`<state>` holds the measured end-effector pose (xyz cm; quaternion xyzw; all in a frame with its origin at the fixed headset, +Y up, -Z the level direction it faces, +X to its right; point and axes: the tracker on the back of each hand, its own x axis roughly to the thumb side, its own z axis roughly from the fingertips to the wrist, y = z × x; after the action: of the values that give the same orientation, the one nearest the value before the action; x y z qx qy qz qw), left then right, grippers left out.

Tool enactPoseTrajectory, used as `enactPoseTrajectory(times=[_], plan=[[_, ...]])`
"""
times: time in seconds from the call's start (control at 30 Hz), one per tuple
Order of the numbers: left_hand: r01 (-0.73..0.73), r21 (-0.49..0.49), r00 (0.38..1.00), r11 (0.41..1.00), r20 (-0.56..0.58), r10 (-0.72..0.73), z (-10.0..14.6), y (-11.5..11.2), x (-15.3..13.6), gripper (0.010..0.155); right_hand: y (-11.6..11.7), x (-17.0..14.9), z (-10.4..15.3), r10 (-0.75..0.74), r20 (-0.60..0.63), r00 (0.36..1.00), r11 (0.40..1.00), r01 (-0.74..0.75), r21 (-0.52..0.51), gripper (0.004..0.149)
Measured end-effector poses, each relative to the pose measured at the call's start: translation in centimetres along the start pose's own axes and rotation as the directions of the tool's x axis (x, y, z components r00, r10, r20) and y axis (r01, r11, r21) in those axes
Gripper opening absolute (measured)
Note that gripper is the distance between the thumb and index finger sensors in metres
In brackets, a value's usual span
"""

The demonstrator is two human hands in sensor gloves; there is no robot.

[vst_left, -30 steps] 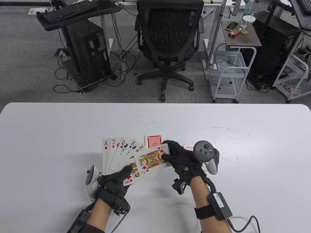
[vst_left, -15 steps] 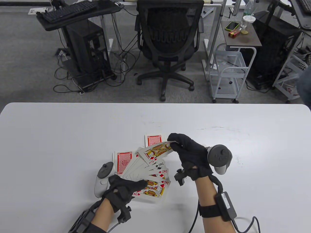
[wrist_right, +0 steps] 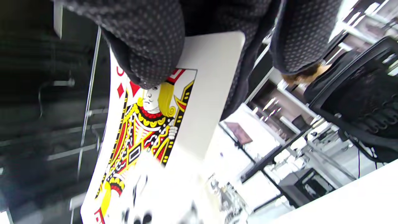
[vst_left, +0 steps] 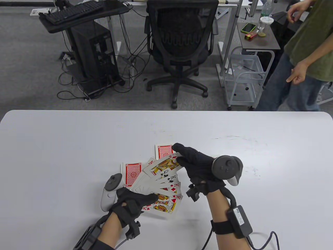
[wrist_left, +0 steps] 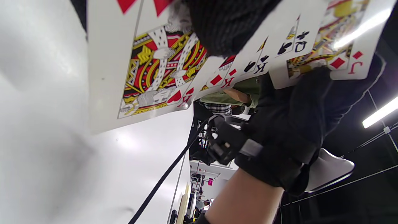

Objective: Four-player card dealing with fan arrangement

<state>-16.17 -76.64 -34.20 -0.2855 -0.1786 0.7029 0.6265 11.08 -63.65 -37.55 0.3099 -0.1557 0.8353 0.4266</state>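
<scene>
The jack of diamonds [vst_left: 164, 166] has come down onto the fan [vst_left: 158, 187], above the table's [vst_left: 52, 145] near edge. My right hand [vst_left: 198, 166] still pinches its corner; my left hand [vst_left: 130, 205] grips the fan's base. Next, I should let go.

Fan [vst_left: 161, 187] lower cards overlapped, ranks hidden; bystander [vst_left: 304, 52] cut off by edge.

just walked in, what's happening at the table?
A person in black sensor gloves is arranging a fan of face-up playing cards. The left hand grips the fan at its base, and the right hand pinches the jack of diamonds at the fan's top. Two red-backed face-down cards lie on the white table.
</scene>
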Motion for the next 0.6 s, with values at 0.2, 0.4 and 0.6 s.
enactPoseTrajectory(times=[0.2, 0.4, 0.6], plan=[[-0.008, 0.017, 1.0, 1.0, 0.007, 0.008, 0.1, 0.2, 0.1, 0.06, 3.3, 0.8, -0.2, 0.035, 0.0, 0.999, 0.968, -0.034, 0.247, 0.061], [-0.015, 0.047, 1.0, 0.999, 0.006, 0.014, 0.3, 0.4, -0.1, 0.06, 5.2, 0.3, 0.2, -0.001, -0.028, 1.0, 0.949, 0.01, 0.315, 0.068], [-0.184, 0.12, 0.976, 0.976, 0.143, 0.166, 0.9, 1.0, 0.7, 0.059, 4.3, -0.8, 0.6, -0.191, -0.14, 0.971, 0.964, 0.213, 0.158, 0.076]])
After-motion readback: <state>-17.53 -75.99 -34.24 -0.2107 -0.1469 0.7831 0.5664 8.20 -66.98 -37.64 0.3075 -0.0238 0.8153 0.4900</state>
